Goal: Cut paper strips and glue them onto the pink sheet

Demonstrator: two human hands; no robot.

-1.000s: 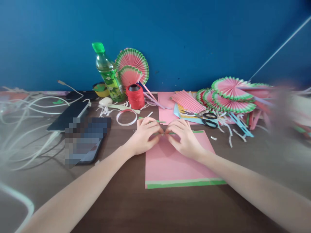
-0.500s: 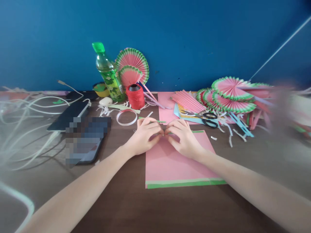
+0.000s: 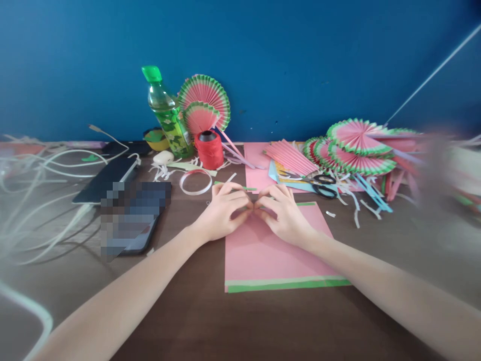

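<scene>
A pink sheet of paper (image 3: 270,258) lies flat on the dark table, with green and pale green strips along its near edge and green along its far edge. Over its far left part, my left hand (image 3: 228,210) is closed in a pinch. My right hand (image 3: 281,213) pinches too, its fingertips meeting those of the left. Whatever sits between the fingertips is hidden or too small to name. Just beyond the hands lies a thin green strip (image 3: 250,189). A roll of clear tape (image 3: 196,182) rests left of them.
Black-handled scissors (image 3: 325,185), paper scraps and pleated pink paper (image 3: 290,156) lie behind the sheet. Folded paper fans (image 3: 363,143) are heaped at right. At left are a phone (image 3: 141,220), a dark device (image 3: 107,180) with white cables, a green bottle (image 3: 171,120) and a red thread spool (image 3: 209,150).
Both hands keep their pinch in nearly the same place, with only slight finger movement. The paper and the things around it look unmoved.
</scene>
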